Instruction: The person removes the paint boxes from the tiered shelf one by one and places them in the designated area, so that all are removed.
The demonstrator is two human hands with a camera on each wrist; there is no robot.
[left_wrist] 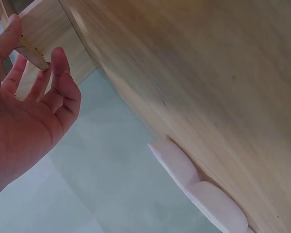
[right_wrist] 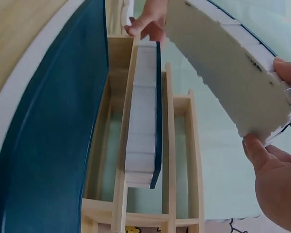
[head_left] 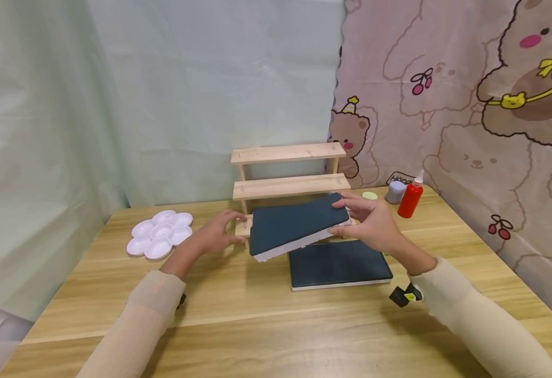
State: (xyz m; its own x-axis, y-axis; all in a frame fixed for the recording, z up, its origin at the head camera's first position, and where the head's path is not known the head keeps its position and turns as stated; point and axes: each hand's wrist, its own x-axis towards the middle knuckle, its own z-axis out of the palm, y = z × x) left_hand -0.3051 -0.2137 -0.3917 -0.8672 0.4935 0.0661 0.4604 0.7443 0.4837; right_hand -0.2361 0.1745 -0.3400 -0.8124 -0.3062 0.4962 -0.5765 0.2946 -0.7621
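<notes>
Along the table (head_left: 257,336), a white palette (head_left: 162,231), my left hand (head_left: 216,231) with fingers curved round the end of the wooden shelf's (head_left: 291,186) lowest plank (head_left: 243,227), a navy-topped block (head_left: 297,223) tilted before the shelf, a second block (head_left: 339,268) lying nearer me, my right hand (head_left: 375,223) pinching the tilted one, a red bottle (head_left: 410,199).
</notes>
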